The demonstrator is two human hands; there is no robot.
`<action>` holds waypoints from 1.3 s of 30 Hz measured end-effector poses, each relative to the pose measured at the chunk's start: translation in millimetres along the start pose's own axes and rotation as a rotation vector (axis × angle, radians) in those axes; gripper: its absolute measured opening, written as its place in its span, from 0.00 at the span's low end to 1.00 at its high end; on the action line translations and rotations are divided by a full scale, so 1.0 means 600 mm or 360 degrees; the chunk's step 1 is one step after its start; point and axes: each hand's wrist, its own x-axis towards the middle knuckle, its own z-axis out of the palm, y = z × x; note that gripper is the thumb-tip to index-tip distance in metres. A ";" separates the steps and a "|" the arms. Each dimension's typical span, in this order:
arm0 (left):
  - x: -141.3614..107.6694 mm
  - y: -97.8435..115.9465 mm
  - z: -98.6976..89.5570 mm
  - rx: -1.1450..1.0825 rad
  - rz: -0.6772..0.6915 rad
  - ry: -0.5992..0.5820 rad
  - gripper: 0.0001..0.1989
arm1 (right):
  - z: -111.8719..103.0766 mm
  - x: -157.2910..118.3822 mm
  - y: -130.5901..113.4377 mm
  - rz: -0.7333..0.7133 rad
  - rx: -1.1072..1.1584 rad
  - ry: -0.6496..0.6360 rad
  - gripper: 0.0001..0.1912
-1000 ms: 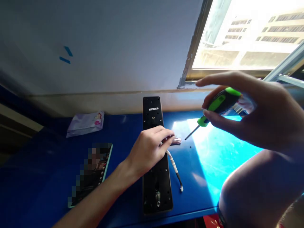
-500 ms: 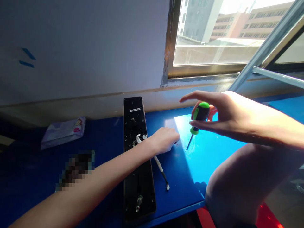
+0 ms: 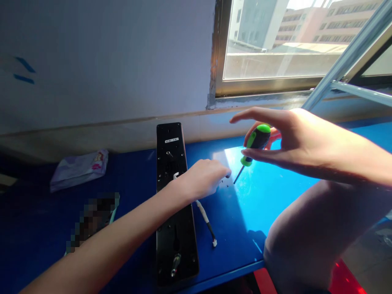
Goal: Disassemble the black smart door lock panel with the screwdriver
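My right hand (image 3: pixel 275 141) is wrapped around the handle of a green and black screwdriver (image 3: pixel 257 139). Its forefinger stretches past the handle, and the shaft slants down to the left above the blue table. Just left of the screwdriver tip, my left hand (image 3: pixel 208 177) is low over the table with its fingers curled together; whatever they hold is hidden. Tiny dark screws (image 3: pixel 227 186) lie beside those fingers. Under my left forearm lies a long black panel (image 3: pixel 170 204) with metal posts and a white label. A sleeved cable (image 3: pixel 206 216) with a white connector emerges at its right edge.
The blue table (image 3: pixel 223 257) runs along a wall beneath a window (image 3: pixel 284 49). A purple-white packet (image 3: pixel 79 169) and a blurred-out object (image 3: pixel 94 220) lie at left. A metal bar (image 3: pixel 346 53) slants down at right, above a knee (image 3: pixel 300 224).
The screwdriver tip has moved slightly left and up, closer to my left hand. More of the small screws shows beside my left fingers. The whole view has shifted a little.
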 end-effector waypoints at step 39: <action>-0.217 -0.041 0.128 -0.1190 -0.0725 0.1231 0.46 | 0.109 0.070 -0.148 -0.0292 -0.0119 0.0417 0.17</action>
